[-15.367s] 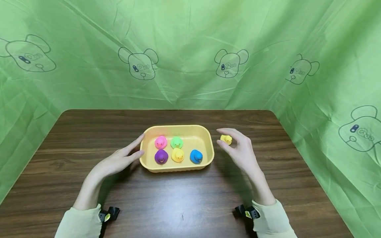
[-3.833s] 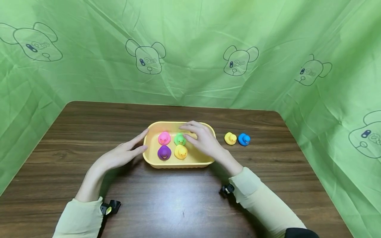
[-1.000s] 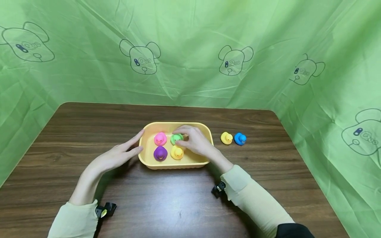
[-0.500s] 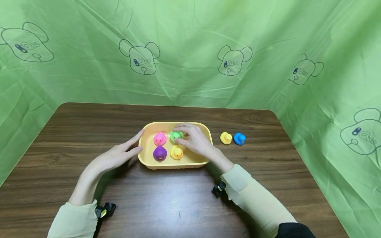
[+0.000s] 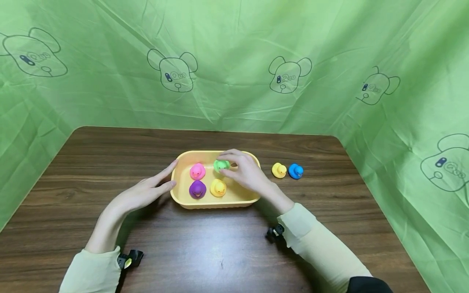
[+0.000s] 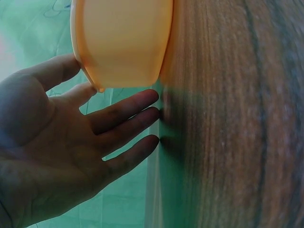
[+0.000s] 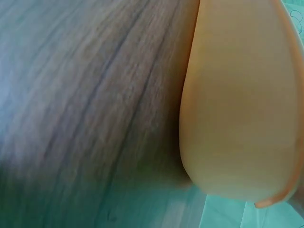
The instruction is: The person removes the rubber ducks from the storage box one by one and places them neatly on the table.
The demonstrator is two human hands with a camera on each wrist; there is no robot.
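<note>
My right hand (image 5: 243, 169) pinches a green rubber duck (image 5: 221, 165) between thumb and fingers, over the back middle of a yellow tray (image 5: 238, 198). A pink duck (image 5: 197, 171), a purple duck (image 5: 197, 189) and a yellow duck (image 5: 218, 188) sit in the tray. My left hand (image 5: 141, 193) rests its thumb and index finger at the tray's left end. In the left wrist view its other fingers (image 6: 130, 114) are extended, with their tips down at the tabletop. The tray's outer wall (image 7: 237, 104) fills much of the right wrist view and hides the right hand's grip.
Right of the tray, a second yellow duck (image 5: 279, 170) and a blue duck (image 5: 295, 171) stand side by side on the wooden table (image 5: 205, 244). A green curtain (image 5: 227, 110) encloses the table at the back and both sides.
Over the last second my right hand has taken hold of the green duck and lifted it, shifting slightly back and right. The left hand stays at the tray. Earlier, the blue duck left the tray.
</note>
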